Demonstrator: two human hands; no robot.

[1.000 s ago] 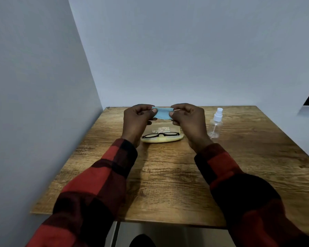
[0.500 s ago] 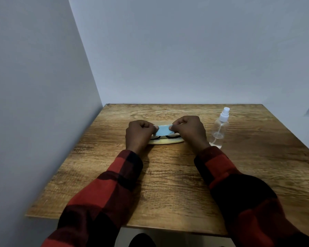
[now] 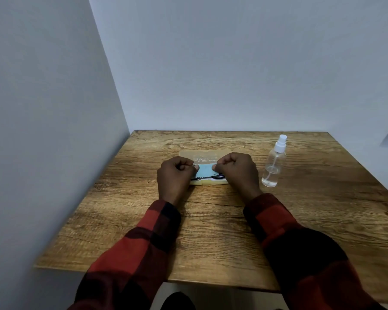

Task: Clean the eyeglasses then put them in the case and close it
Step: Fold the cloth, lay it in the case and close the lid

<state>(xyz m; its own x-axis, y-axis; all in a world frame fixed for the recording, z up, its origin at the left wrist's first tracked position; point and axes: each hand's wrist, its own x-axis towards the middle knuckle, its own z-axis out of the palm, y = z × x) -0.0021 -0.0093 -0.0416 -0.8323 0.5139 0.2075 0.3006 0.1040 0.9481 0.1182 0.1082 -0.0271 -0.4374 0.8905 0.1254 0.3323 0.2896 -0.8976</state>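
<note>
Pinching blue cloth (image 3: 204, 171) taut w/ left hand (image 3: 174, 175) & right hand (image 3: 236, 170), laying it over eyeglasses (image 3: 217, 176) in open case (image 3: 207, 181) on desk (image 3: 211, 220), prob. as padding.

Person wears a long-sleeved shirt, red and black buffalo check, large blocks. Left sleeve (image 3: 143, 249) shows more red; right sleeve (image 3: 300, 253) reads mostly black, in shadow. Cuffs sit at the wrists. Both hands bare.
</note>
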